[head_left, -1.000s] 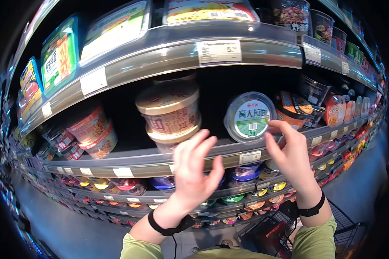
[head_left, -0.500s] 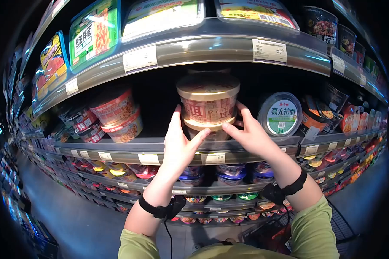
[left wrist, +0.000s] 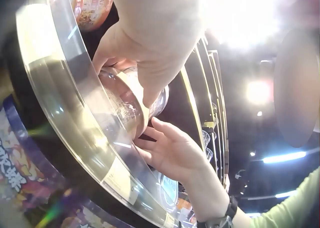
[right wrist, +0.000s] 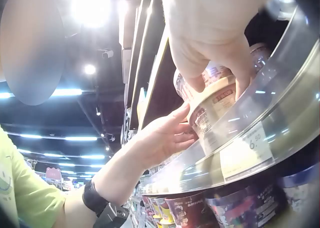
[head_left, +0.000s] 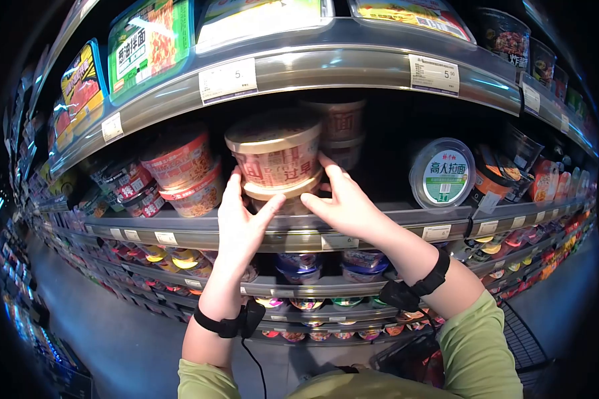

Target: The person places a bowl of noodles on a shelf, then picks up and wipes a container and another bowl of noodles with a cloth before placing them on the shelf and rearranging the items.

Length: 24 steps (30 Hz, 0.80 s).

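Two paper instant-noodle tubs with cream lids stand stacked near the shelf's front. The upper tub (head_left: 278,161) has red lettering on pale sides. Below it, the lower tub (right wrist: 212,112) shows its lid rim between the hands. My left hand (head_left: 238,216) grips the stack from the left, thumb at the lower lid. From the right my right hand (head_left: 343,205) holds it, its thumb also at that lid and its fingers along the side. The fingers behind the tubs are partly hidden. Close behind on the right stands another stack of similar tubs (head_left: 343,126).
Red-lidded noodle tubs (head_left: 180,176) stand to the left. A clear-lidded round bowl (head_left: 444,173) leans on the right. The upper shelf edge (head_left: 353,70) overhangs the stack, and the lower lip carries a price tag (head_left: 339,241). A shopping cart (head_left: 522,332) stands at lower right.
Both hands first came from apart to either side of the tub stack. Since then the stack has shifted left along the shelf with them, uncovering the similar stack behind.
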Each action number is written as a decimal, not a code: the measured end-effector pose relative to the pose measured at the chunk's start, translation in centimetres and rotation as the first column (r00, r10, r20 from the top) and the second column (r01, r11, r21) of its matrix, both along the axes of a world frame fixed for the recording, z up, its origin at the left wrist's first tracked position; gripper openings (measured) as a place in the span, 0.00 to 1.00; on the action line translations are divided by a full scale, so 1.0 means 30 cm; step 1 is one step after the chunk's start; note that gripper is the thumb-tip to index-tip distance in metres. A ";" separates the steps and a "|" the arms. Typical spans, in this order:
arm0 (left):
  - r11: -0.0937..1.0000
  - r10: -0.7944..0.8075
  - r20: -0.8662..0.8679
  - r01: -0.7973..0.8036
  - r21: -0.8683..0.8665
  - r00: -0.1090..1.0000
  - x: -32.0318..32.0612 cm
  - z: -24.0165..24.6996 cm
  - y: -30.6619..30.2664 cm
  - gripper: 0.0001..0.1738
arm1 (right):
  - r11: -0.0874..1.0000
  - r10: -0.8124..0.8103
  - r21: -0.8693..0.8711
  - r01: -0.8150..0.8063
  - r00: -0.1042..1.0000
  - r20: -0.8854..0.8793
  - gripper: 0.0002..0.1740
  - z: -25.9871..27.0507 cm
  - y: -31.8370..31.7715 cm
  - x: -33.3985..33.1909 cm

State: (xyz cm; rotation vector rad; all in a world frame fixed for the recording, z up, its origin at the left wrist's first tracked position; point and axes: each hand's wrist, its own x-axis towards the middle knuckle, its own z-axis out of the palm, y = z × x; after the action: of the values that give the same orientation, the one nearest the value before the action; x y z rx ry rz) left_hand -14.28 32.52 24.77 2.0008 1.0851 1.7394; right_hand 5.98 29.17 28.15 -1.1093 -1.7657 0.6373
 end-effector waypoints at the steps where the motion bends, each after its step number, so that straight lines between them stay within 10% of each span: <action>1: 0.999 -0.028 0.021 0.028 -0.017 0.999 -0.009 0.011 -0.003 0.47 | 1.000 0.017 -0.025 -0.016 1.000 0.023 0.48 0.016 -0.003 -0.015; 8: 0.999 0.041 -0.064 -0.039 0.024 0.997 -0.080 -0.008 0.079 0.47 | 0.996 0.013 0.083 -0.036 0.964 0.265 0.46 0.060 0.053 -0.018; 14: 0.942 0.336 -0.314 -0.322 0.094 0.888 -0.074 0.009 0.115 0.47 | 0.931 -0.353 0.195 0.310 0.618 0.702 0.29 0.118 0.107 0.084; 24: 0.939 0.326 -0.329 -0.344 0.004 0.886 -0.007 0.054 0.173 0.42 | 0.820 -0.565 0.453 0.349 0.370 0.737 0.10 0.121 0.264 0.119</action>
State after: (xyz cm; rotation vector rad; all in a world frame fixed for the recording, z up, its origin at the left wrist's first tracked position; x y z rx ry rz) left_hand -14.49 37.73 26.39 2.2233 1.6555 1.5316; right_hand 9.55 37.08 31.77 -1.8515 -2.0584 -0.6188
